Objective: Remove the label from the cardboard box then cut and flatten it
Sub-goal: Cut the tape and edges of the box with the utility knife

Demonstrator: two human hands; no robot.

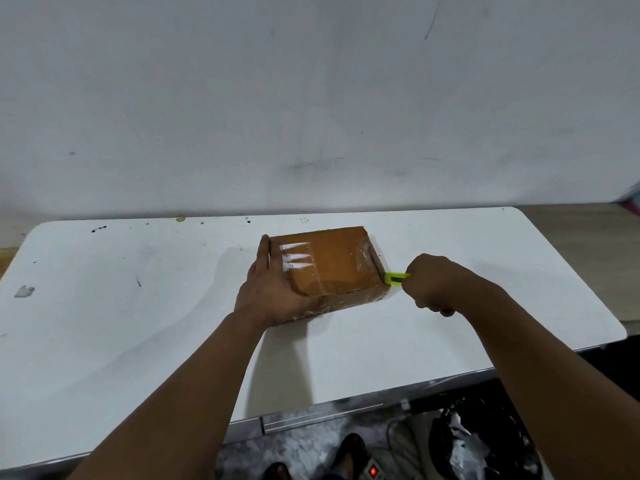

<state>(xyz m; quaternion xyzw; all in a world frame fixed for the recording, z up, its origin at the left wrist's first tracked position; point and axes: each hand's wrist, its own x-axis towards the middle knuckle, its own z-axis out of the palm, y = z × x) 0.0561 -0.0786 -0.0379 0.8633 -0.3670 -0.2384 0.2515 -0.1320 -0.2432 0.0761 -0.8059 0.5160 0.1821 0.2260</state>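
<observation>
A flat brown cardboard box (336,261) wrapped in clear tape lies on the white table (138,306), near its far edge. A white label strip (294,261) shows under the tape on the box's top left. My left hand (270,289) lies flat over the box's left end, fingers straight and pointing away from me. My right hand (436,285) grips a lime-green box cutter (396,278), whose tip touches the box's right side near the front corner. The blade itself is hidden.
A grey wall stands just behind the table. A small pale scrap (24,291) lies at the table's left edge. Below the front edge are a black bag with crumpled paper (481,441), a power strip (374,471) and my feet.
</observation>
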